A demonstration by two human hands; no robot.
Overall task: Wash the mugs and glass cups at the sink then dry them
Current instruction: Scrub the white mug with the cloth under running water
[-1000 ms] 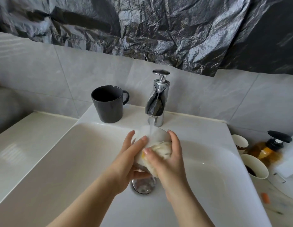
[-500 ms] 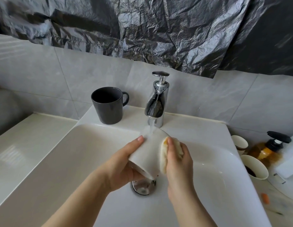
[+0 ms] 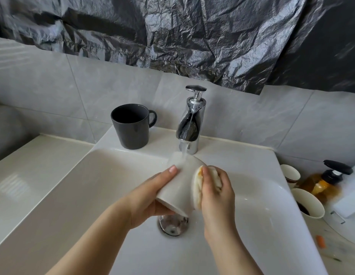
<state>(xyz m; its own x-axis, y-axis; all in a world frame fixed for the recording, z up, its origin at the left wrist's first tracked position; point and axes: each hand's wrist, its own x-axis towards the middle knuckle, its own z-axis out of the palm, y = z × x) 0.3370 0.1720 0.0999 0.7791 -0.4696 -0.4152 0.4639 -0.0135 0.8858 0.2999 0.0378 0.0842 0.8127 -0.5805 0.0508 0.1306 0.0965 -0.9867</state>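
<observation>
My left hand [image 3: 150, 195] grips a white mug [image 3: 179, 183] over the sink basin [image 3: 93, 195], tilted with its base up under the water running from the chrome faucet [image 3: 190, 124]. Its rim points down toward the drain [image 3: 172, 225]. My right hand [image 3: 218, 197] holds a pale sponge [image 3: 198, 185] pressed against the mug's right side. A dark grey mug [image 3: 131, 126] stands upright on the sink's back ledge, left of the faucet. Two white cups [image 3: 309, 203] [image 3: 290, 173] stand on the counter at the right, the nearer one with dark residue inside.
An amber soap bottle with a black pump [image 3: 325, 181] stands behind the right-hand cups, next to a white object at the frame's edge. A small orange scrap [image 3: 320, 241] lies on the right counter. A white countertop [image 3: 30, 175] stretches to the left. Black plastic sheeting [image 3: 172, 36] hangs over the tiled wall.
The mug has turned in my left hand, base now up under the stream. My right hand slid the sponge from the mug's front to its right side.
</observation>
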